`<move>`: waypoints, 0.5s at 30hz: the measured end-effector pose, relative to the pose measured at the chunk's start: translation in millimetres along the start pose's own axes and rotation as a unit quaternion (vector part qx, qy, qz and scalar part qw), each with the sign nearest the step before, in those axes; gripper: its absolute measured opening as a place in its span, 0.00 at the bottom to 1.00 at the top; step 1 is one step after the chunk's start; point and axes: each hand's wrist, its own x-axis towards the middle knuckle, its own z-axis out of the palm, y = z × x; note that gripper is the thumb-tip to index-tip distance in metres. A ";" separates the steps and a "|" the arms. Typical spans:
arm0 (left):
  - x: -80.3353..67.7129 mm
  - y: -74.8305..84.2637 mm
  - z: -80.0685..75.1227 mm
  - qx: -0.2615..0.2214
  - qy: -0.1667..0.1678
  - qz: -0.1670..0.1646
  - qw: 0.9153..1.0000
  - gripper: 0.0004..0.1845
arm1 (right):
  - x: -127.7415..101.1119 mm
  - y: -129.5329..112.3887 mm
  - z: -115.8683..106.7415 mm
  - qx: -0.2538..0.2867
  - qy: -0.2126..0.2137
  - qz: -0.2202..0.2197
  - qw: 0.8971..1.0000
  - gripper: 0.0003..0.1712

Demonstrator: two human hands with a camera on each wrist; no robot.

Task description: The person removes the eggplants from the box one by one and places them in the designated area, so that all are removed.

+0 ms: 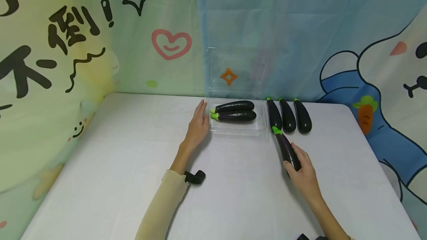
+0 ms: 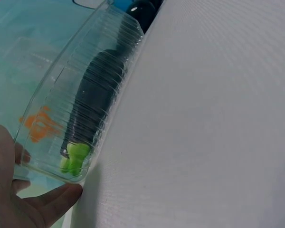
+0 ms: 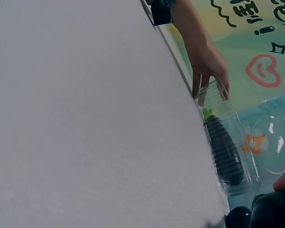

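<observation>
A clear plastic container (image 1: 238, 132) stands at the back of the table, its lid (image 1: 245, 58) raised behind it. Inside, two eggplants (image 1: 237, 116) lie side by side, green stem ends to the left. At the container's left end my left hand (image 1: 199, 125) rests with fairly straight fingers against the wall; the left wrist view has its fingertips right at the corner. My right hand (image 1: 305, 175) grips a dark eggplant (image 1: 286, 147) by its thick end, thumb on one side and fingers on the other. The green stem of this eggplant points toward the container side.
Right of the container, three more eggplants (image 1: 303, 117) lie in a row, the nearest one partly overlapped by the held eggplant. A white cloth covers the table (image 1: 233, 195). A printed curtain (image 1: 160, 73) hangs behind its back edge.
</observation>
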 end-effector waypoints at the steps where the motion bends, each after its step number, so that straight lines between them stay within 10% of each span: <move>1: 0.1 0.1 -0.2 0.000 0.000 -0.001 1.000 0.28 | -0.8 0.4 0.5 0.001 -0.007 -0.002 1.000 0.35; 15: 0.2 -0.1 -0.3 0.003 -0.003 -0.008 1.000 0.28 | -12.5 10.8 17.9 0.005 -0.040 -0.040 0.998 0.38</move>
